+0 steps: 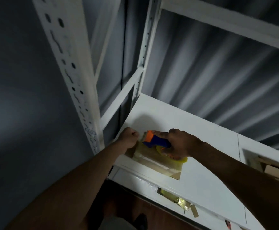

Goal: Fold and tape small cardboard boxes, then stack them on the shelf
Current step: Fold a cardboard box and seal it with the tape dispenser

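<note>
A grey wall [19, 97] fills the nine o'clock side, plain and dim; corrugated metal sheeting [218, 80] runs from twelve round to three o'clock, its ribs streaked light and dark; a dark reddish floor [135, 205] shows at six o'clock; a black shoe [141, 220] rests on it at the bottom edge; grey fabric [113, 224], blurred, lies just beside the shoe at its nine o'clock; a small red and black object [228, 224], too blurred to name, sits near five o'clock.

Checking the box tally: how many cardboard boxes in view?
1 clear: the cardboard box under both hands at the shelf front edge. Blurred cardboard at far right may be more.
</note>
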